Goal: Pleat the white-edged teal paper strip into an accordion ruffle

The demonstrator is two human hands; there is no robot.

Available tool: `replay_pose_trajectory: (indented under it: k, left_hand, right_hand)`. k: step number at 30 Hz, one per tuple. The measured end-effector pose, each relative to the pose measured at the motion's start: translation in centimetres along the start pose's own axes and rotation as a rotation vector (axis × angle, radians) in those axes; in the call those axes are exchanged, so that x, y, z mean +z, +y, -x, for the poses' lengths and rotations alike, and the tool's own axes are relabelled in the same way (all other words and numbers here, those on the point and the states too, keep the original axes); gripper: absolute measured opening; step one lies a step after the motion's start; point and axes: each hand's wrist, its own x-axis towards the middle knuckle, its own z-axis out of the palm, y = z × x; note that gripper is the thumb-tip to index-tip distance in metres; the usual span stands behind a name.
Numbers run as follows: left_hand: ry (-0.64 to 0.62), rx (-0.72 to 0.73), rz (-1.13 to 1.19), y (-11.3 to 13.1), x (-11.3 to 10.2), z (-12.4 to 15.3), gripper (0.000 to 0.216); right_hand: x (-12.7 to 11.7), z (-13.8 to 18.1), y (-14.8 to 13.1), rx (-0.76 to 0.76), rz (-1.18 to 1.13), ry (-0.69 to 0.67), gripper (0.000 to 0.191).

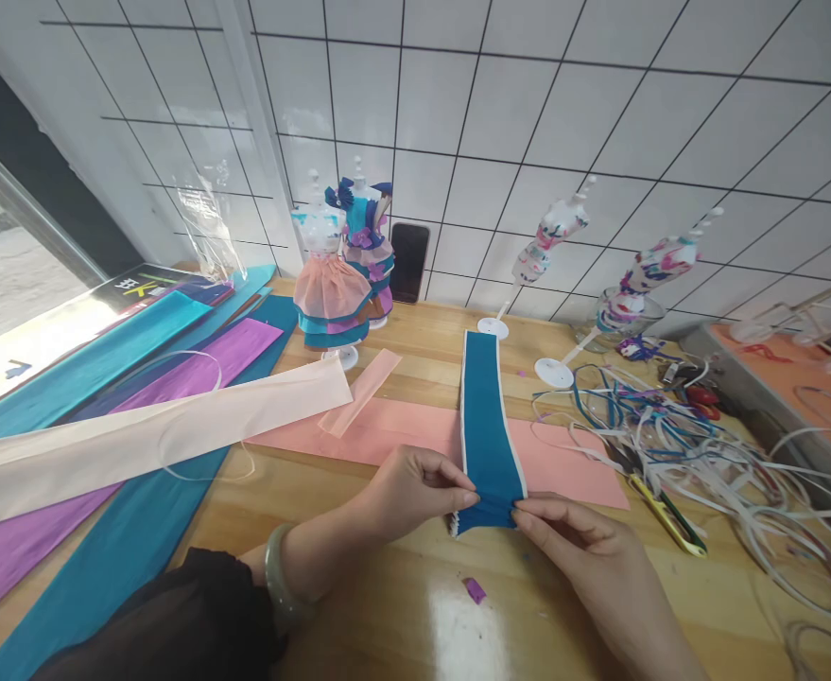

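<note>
A teal fabric strip (pixel 486 416) with white edging lies lengthwise on the wooden table (pixel 401 615), over a pink fabric piece (pixel 415 430). My left hand (pixel 415 492) pinches the strip's near end from the left. My right hand (pixel 578 549) pinches the same end from the right, where the fabric is gathered into small folds. A pale bracelet sits on my left wrist.
Long cream (pixel 138 435), purple (pixel 46 530) and teal (pixel 131 539) fabric strips lie at left. Two dressed mini mannequins (pixel 337 274) and a phone (pixel 409 262) stand by the tiled wall. Two tilted mannequins (pixel 553 232), tangled ribbon offcuts (pixel 705 445), yellow-handled scissors (pixel 666 515) and an orange tray (pixel 790 369) are at right.
</note>
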Motion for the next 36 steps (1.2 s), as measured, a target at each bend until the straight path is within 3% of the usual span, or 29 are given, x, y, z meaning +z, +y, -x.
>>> replay_pose_trajectory:
  k: [25,36]
  left_hand:
    - [0.042,-0.007,-0.039,0.33,0.35,0.10,0.023]
    - [-0.027,0.034,-0.063,-0.16,0.29,0.09,0.028]
  right_hand:
    - [0.51,0.32,-0.82,0.002,0.019,0.063,0.019]
    - [0.85,0.47,-0.68,-0.059,0.009,0.072,0.022]
